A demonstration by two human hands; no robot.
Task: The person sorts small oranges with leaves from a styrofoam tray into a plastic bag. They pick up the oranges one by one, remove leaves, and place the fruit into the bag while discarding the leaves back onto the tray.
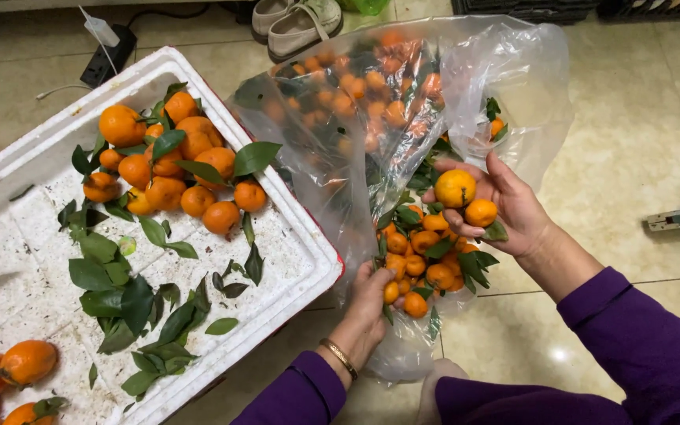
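At left we see a white foam box (301, 260) holding a heap of small oranges (175, 169) among loose green leaves (131, 303), with more oranges at its lower left corner. Just right of it, the left hand (367, 307), a gold bangle (341, 358) on its wrist, pinches the edge of a clear plastic bag (371, 142) and holds it open. Inside the bag lie many leafy oranges. Farther right, the right hand (497, 205) cups two oranges (466, 198) over the bag's mouth, fingers curled round them. We judge this the bagging step; the next move calls for lowering the pair gently in, clear of the thin plastic. Shoes (297, 22) stand at the top.
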